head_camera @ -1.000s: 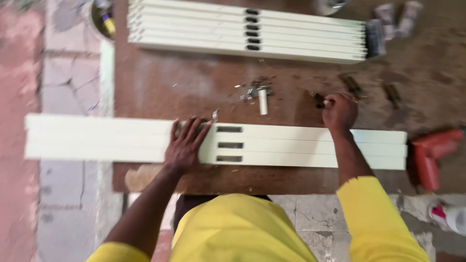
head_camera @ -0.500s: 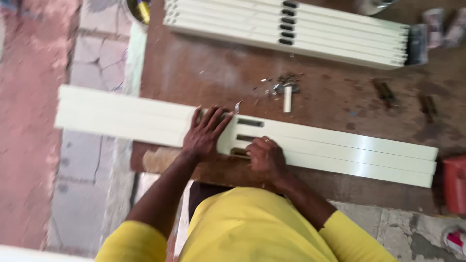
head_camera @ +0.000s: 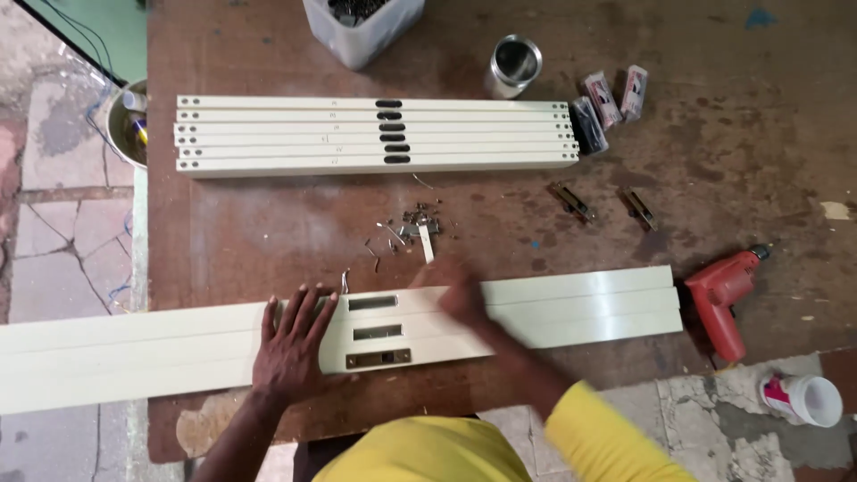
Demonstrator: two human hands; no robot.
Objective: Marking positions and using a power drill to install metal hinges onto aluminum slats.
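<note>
We press our left hand, fingers spread flat, on the 3 cream profile bars lying side by side along the near edge of the brown workbench, just left of their slots. Our right hand is blurred over the bars, so we cannot tell its grip. A small brass-coloured plate sits in the nearest slot.

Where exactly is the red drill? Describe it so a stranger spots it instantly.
Start at the brown workbench and follow the long cream profile strips under the hands to their right end. The red drill lies just beyond, near the bench's front edge, the only red tool there.
</note>
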